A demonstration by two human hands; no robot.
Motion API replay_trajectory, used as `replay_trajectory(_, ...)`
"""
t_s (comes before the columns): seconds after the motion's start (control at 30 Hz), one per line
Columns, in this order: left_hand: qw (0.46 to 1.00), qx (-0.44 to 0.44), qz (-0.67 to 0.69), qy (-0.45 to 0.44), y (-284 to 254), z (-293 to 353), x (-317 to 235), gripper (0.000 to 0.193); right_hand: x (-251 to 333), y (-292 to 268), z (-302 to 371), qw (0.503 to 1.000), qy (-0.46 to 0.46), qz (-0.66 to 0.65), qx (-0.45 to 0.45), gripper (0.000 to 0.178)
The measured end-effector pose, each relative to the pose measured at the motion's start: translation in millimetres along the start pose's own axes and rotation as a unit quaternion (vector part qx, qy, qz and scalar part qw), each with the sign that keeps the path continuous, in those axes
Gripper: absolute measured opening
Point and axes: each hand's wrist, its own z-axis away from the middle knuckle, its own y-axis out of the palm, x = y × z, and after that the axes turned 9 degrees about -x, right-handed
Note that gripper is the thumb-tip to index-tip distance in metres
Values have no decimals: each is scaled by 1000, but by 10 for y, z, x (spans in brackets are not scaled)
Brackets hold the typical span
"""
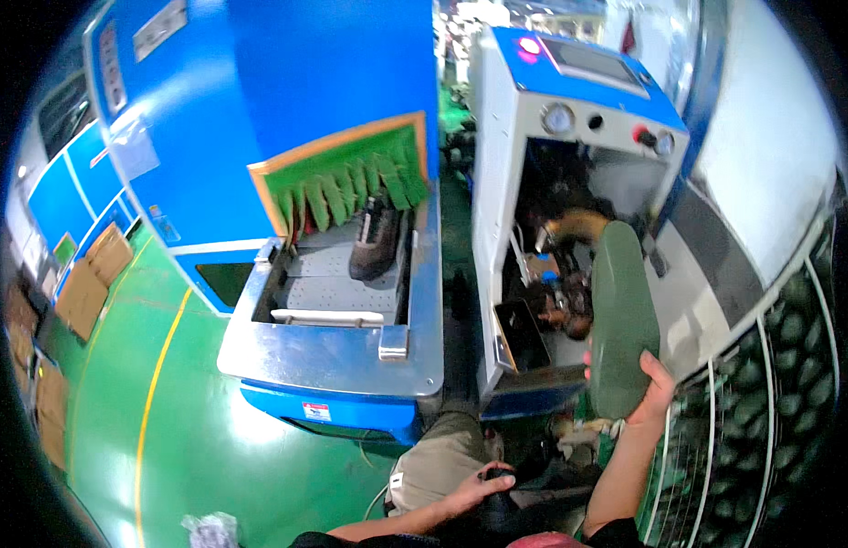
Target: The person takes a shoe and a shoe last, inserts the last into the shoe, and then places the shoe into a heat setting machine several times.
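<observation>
The right hand (654,395) grasps a green shoe last (625,315) in its fingers. The left hand (470,494) clasps a black object (497,472); a dark shoe (375,245) rests on the machine's perforated bed (328,294).

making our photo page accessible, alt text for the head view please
A right hand holds a green foot-shaped form before an open-fronted machine with gauges; the left hand grips a dark object. Further left, a dark shoe sits by green flaps at a blue machine's opening.
</observation>
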Motion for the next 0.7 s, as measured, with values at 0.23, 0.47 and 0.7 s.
replay_trajectory(0.23,999,-12,-9,-28,82,-94,-282,49,86,-1315,1518,925,-39,288,-246,91)
replay_trajectory(0.47,993,-24,-104,55,498,-169,-626,54,78,-2382,2789,744,53,525,-409,91)
replay_trajectory(0.7,976,6,-201,85,560,-252,-579,68,-363,-3805,2976,596,48,385,-703,91)
